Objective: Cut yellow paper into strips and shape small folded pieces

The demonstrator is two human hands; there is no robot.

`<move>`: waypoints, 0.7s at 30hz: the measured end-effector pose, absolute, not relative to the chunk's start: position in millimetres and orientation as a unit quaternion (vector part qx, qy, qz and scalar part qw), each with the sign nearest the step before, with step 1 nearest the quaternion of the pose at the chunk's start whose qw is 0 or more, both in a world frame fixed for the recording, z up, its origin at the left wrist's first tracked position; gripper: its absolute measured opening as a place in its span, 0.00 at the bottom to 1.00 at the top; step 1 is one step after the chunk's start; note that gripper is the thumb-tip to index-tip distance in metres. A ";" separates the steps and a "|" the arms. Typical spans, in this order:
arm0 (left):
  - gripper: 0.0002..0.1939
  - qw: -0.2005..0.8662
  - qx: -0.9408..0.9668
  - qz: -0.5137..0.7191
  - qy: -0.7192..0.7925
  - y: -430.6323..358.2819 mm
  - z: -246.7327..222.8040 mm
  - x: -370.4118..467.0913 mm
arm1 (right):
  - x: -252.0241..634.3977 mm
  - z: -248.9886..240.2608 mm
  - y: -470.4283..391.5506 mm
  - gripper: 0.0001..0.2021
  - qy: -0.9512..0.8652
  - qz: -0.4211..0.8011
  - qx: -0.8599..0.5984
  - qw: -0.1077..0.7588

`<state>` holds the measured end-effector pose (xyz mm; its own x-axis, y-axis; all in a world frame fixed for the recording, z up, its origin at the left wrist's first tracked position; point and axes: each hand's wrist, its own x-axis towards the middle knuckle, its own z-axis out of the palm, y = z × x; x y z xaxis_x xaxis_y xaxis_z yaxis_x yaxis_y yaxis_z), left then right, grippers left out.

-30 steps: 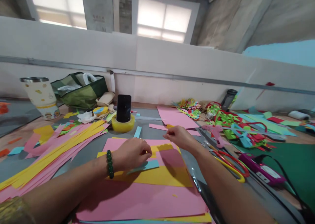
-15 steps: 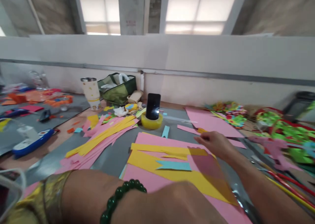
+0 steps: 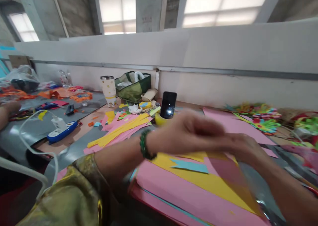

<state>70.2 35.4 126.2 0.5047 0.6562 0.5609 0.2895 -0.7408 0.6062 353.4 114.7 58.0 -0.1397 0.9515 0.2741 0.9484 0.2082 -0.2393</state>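
My left hand [image 3: 184, 133], with a green bead bracelet [image 3: 144, 144] at its wrist, reaches across to my right hand [image 3: 244, 146]. The two overlap in view, and I cannot tell whether they touch. Motion smears the left fingers; the right ones are largely hidden behind them. Nothing held can be made out. Below them lies a stack of pink paper [image 3: 179, 183], with yellow paper [image 3: 206, 183] and a notched light-blue paper strip [image 3: 190, 165] on top.
A dark phone [image 3: 168, 104] stands upright behind my left hand. Further left are cut paper strips [image 3: 119, 130], a tumbler [image 3: 108, 91], a green bag [image 3: 132, 86] and a blue-white power strip [image 3: 62, 132]. Paper flowers [image 3: 265, 121] lie at the right. Another person's hand [image 3: 10, 108] shows at far left.
My left hand has risen from the near edge and gone over to my right hand. The view has swung left, so the table things appear further right.
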 end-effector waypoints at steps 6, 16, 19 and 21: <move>0.21 -0.064 0.712 0.178 0.677 148.4 87.0 13.4 | 350.7 58.6 108.4 0.22 -0.741 -0.017 -0.640 0.203; 0.21 -0.088 0.668 0.049 0.737 176.8 30.4 -3.0 | 356.7 58.6 110.9 0.25 -0.718 -0.021 -0.659 0.222; 0.19 -0.076 0.663 0.032 0.744 181.9 27.3 -7.2 | 357.3 60.1 111.3 0.24 -0.720 -0.011 -0.659 0.216; 0.17 -0.070 0.661 0.029 0.747 184.3 26.4 -9.8 | 358.3 60.3 112.4 0.23 -0.715 -0.003 -0.667 0.209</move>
